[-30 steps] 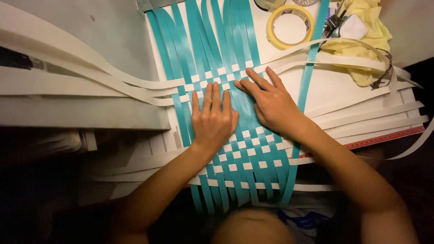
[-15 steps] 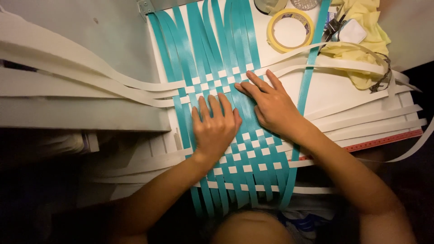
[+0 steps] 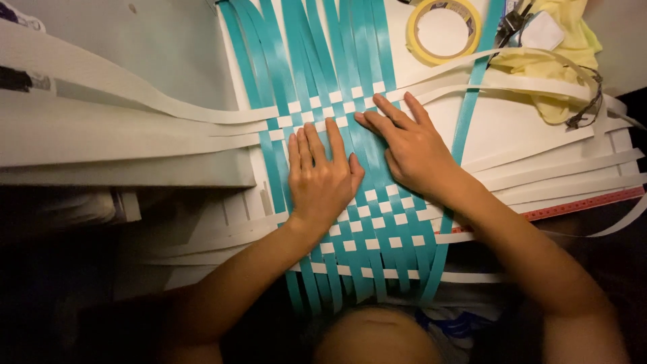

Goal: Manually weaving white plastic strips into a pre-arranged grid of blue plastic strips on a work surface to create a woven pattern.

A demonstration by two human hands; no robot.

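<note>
Pressing flat on the weave [image 3: 367, 222], both hands lie palm down with fingers stretched out and nothing gripped. Left hand [image 3: 322, 176] rests on the weave's left half, fingertips pointing away from the person toward the top woven row. Right hand [image 3: 411, 149] lies just beside it on the right and a little higher, fingers [image 3: 387, 114] angled up and to the left, tips touching the top row where white crosses teal. Thumbs of the two hands nearly meet over the middle of the weave. The weave is a checker of teal strips [image 3: 317, 47] running lengthwise and white strips [image 3: 135, 114] running across, lying on a white board [image 3: 526, 128]. Above the weave the teal strips run on unwoven, fanned out side by side toward the far edge. Left of the weave the loose white ends sweep away in long curves over a grey surface [image 3: 168, 47]. Right of the weave more white ends lie stacked, and one lone teal strip [image 3: 465, 121] runs apart from the rest. Tape roll [image 3: 443, 30] sits above and right of the weave. Yellow cloth [image 3: 566, 54] lies farther right of the roll. A red ruler edge [image 3: 586, 202] shows right of the weave, under the white ends.
</note>
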